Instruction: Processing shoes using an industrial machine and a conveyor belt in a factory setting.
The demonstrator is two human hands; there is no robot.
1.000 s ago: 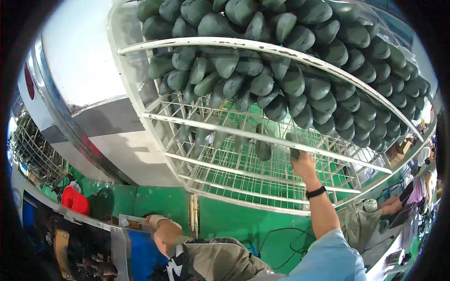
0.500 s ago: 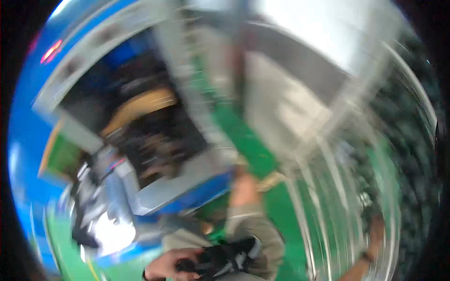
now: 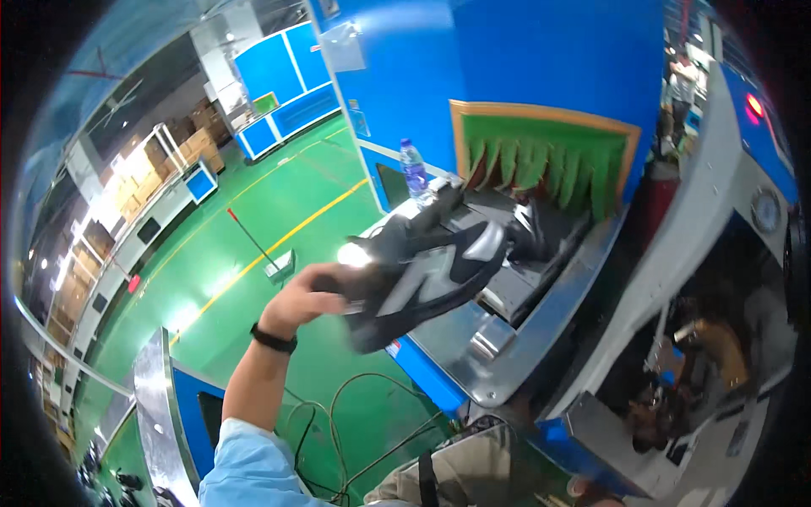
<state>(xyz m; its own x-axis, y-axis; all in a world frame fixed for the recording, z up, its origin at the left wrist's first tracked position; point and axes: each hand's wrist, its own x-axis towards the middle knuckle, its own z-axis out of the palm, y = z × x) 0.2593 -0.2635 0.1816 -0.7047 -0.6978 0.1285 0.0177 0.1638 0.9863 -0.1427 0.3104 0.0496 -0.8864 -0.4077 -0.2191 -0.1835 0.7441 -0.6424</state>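
Note:
My left hand [image 3: 311, 297] reaches out from the lower left, a black band on its wrist. Its fingers are closed on the heel end of a black shoe [image 3: 435, 283] with grey patches, held tilted in the air. Motion smears the shoe's edges. Behind it, at the green-curtained opening, another black-and-white shoe [image 3: 529, 226] sits on the dark conveyor bed [image 3: 553, 279], partly covered by the held one. My right hand is out of the picture.
A blue machine [image 3: 541, 59] has a wood-framed opening with green strips [image 3: 541, 156]. On its ledge stands a clear bottle [image 3: 414, 173] with a purple label. Cables [image 3: 338, 422] lie on the green floor. At right is a machine with a dark cavity [image 3: 701, 338].
The view has swung from the dark machine cavity and a white rack to the curtained conveyor. My left hand, with the shoe in it, has gone from the lower edge out toward the conveyor.

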